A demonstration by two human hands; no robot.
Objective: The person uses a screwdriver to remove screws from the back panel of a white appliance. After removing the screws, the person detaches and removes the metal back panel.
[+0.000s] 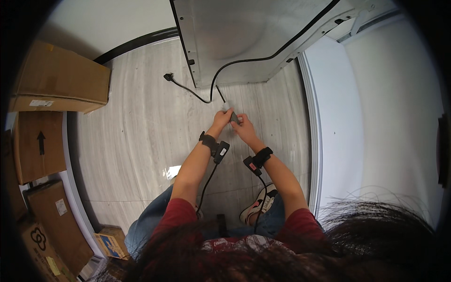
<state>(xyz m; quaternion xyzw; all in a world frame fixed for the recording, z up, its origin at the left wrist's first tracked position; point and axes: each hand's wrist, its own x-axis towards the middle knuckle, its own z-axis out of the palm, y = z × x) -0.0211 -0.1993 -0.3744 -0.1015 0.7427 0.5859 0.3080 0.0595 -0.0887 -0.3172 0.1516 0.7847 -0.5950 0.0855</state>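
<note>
My left hand [222, 118] and my right hand [244, 127] meet over the floor, fingers closed round the grey handle of what looks like a screwdriver [234, 117]. Its thin dark shaft points away from me toward the lower edge of a large grey metal panel [230, 37]. Whether the tip touches anything there is too small to tell. A black power cord [244, 60] runs down across the panel, loops on the floor just beyond my hands, and ends in a black plug [168, 76] to the left.
Cardboard boxes [61, 77] are stacked along the left side. A white door frame [336, 117] and wall stand on the right. Light wood-patterned floor [141, 122] lies between. Black straps with small cabled devices [221, 151] sit on both my wrists. My shoe [260, 202] is below.
</note>
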